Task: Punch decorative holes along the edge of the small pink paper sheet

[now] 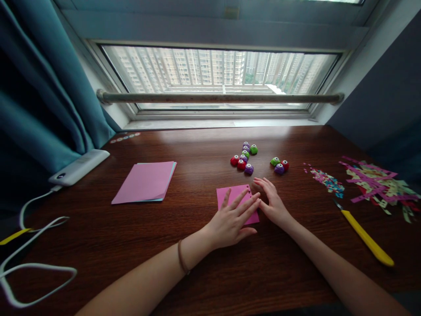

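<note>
Both hands (230, 221) (271, 202) flat on pink paper (226, 195).

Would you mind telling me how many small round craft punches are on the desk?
10 show. Seven cluster behind the pink paper square: two red, three purple, two green. Three sit to the right: green, purple, red. Others may be hidden.
</note>
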A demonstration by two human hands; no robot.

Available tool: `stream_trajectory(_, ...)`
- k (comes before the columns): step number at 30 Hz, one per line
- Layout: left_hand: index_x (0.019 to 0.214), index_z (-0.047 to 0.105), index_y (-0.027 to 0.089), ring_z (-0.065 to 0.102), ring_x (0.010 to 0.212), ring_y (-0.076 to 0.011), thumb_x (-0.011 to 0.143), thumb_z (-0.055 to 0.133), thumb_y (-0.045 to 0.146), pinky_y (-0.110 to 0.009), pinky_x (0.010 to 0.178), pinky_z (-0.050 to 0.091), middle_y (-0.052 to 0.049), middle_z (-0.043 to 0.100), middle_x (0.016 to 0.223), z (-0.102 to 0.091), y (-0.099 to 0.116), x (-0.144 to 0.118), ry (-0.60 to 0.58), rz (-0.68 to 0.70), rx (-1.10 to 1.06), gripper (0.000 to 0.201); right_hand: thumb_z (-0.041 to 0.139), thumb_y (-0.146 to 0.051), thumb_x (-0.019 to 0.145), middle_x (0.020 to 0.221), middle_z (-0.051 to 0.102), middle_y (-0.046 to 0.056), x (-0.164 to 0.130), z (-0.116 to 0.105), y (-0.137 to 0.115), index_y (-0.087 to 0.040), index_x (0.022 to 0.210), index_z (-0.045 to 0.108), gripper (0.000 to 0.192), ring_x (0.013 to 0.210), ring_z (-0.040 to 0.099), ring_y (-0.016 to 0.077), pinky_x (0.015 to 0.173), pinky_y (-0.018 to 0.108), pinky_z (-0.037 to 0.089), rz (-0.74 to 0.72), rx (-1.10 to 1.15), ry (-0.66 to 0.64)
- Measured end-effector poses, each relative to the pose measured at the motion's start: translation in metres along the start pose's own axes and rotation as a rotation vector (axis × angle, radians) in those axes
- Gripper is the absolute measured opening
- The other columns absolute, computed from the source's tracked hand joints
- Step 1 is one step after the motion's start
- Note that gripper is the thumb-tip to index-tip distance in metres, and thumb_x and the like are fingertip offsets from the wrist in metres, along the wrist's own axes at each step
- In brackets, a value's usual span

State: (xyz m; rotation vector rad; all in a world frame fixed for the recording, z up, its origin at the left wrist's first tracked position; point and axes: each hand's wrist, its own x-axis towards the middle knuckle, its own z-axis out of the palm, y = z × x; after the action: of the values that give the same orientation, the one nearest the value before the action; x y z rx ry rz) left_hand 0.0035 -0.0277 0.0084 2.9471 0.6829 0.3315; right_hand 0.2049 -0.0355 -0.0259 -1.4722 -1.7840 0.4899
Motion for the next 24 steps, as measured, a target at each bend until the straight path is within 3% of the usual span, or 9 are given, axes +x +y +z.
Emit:
stream_trajectory(11, 0.142, 0.006, 0.017, 0.004, 0.138, -0.0206, 0.087, 0.042, 0.044, -0.042, 0.113, 0.013, -0.008, 0.01, 0.15, 0.003, -0.003, 0.003, -0.04, -0.022, -0.132, 0.07, 0.047, -0.034, 0.079, 0.131, 0.042, 0.009, 0.002, 0.005, 0.01, -0.016, 0.119, 0.047, 0.044, 0.127, 0.029, 0.0233, 0.108, 0.045, 0.025, 0.039, -0.037, -0.034)
stream_trajectory(24, 0.14, 0.017, 0.015, 0.008, 0.138, -0.023, 0.09, 0.037, 0.042, -0.052, 0.112, 0.009, -0.007, 0.018, 0.148, -0.005, 0.002, 0.005, -0.054, -0.05, -0.194, 0.06, 0.046, -0.031, 0.077, 0.127, 0.046, 0.008, 0.002, 0.011, 0.009, -0.016, 0.114, 0.049, 0.041, 0.123, 0.033, 0.0244, 0.106, 0.046, 0.029, 0.054, -0.059, 0.006)
